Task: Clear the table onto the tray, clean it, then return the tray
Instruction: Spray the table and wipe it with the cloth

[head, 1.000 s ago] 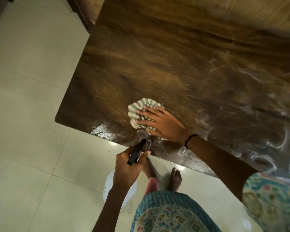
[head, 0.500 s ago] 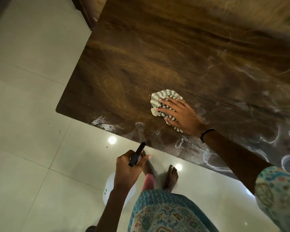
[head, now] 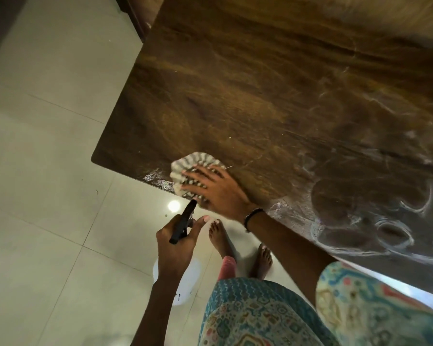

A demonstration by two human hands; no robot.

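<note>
A dark brown wooden table fills the upper right of the head view, with wet swirl marks at its right. My right hand presses a crumpled striped cloth flat on the table near its front left edge, fingers spread. My left hand hangs below the table edge over the floor and grips a spray bottle by its black trigger head. The bottle's white body shows beneath that wrist. No tray is in view.
Pale floor tiles lie left of and in front of the table. My bare feet stand just under the table's front edge. A dark piece of furniture stands past the table's far left corner.
My right hand slid the cloth right and away, then back left toward the table's front edge. My left hand kept its grip on the spray bottle and barely moved.
</note>
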